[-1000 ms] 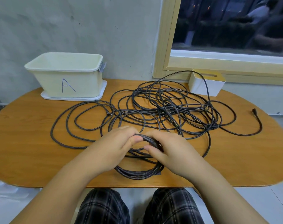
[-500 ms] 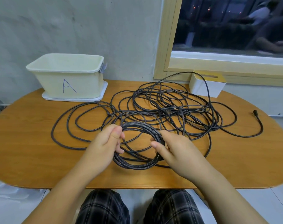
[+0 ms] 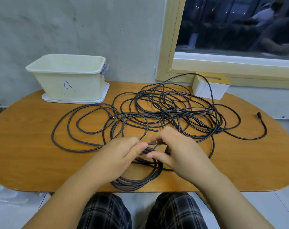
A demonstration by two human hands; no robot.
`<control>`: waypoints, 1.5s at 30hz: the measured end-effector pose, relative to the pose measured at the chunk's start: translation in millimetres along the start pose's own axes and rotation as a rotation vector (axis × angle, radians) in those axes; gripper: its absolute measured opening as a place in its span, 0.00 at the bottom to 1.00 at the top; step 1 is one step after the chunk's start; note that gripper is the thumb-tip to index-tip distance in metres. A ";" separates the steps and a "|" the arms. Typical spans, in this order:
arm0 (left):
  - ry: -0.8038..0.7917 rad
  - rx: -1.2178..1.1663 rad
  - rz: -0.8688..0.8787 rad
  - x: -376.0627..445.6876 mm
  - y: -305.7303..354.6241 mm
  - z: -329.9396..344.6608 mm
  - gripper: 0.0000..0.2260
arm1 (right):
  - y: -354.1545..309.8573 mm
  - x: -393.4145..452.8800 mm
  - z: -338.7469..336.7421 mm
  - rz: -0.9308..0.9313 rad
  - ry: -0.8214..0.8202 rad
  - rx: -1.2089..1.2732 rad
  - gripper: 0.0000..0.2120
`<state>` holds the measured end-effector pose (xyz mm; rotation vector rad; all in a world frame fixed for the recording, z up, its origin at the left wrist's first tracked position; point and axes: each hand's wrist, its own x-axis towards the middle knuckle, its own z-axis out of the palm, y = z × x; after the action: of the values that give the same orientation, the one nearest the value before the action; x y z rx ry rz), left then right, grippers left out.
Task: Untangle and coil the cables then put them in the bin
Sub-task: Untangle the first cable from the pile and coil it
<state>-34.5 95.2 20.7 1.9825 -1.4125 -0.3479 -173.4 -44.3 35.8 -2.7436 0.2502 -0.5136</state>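
Note:
A tangle of dark braided cables (image 3: 170, 111) sprawls over the middle of the wooden table (image 3: 25, 142). Near the front edge lies a small coil (image 3: 137, 180) of the same braided cable. My left hand (image 3: 122, 152) grips the coil's top strands from the left. My right hand (image 3: 176, 151) pinches the same strands from the right, fingers curled round them. Both hands hide the upper part of the coil. The cream bin (image 3: 69, 80), marked "A", stands on a white tray at the back left, its inside bare as far as I see.
A white box with a yellow lid (image 3: 209, 86) stands at the back right under the window frame; one cable loops over it. A loose cable end with a black plug (image 3: 258, 115) lies at the far right. The table's front edge runs just beneath the coil.
The coil, raised and open between my hands half a second ago, now lies lower toward the front edge. My hands have closed together on its top strands.

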 end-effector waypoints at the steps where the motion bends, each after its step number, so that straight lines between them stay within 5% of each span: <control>1: 0.037 -0.046 -0.011 -1.9 -2.4 -1.3 0.24 | 1.6 -0.7 -3.9 0.024 0.017 -0.001 0.26; 7: 0.194 -0.210 -0.092 -8.2 -16.3 -19.4 0.24 | 18.2 -10.8 -19.5 0.136 0.062 -0.013 0.14; 11: 0.161 -0.296 -0.123 -9.3 -18.4 -21.4 0.21 | 20.3 -13.6 -17.2 0.164 0.090 0.008 0.14; 16: 0.126 -0.435 -0.115 -12.7 -20.9 -19.4 0.25 | 18.2 -6.6 -11.3 0.248 0.122 0.040 0.06; 23: 0.115 -0.542 -0.101 -15.0 -23.5 -18.6 0.36 | 15.6 -1.7 -3.2 0.307 0.057 0.104 0.08; 33: 0.524 -0.549 -0.299 -6.8 -17.6 -8.0 0.22 | -13.9 -8.6 7.8 0.187 -0.146 0.316 0.06; 36: 0.575 -0.635 -0.346 -5.8 -13.7 -0.5 0.21 | -19.6 -7.1 18.1 0.206 -0.117 0.332 0.14; 45: 0.423 -0.677 -0.461 -9.6 -23.1 10.6 0.24 | -17.2 -2.5 25.0 0.227 0.034 0.492 0.07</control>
<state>-27.2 104.5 -3.7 1.6462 -0.4676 -0.4940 -164.4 -20.4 19.2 -2.1988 0.3816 -0.4833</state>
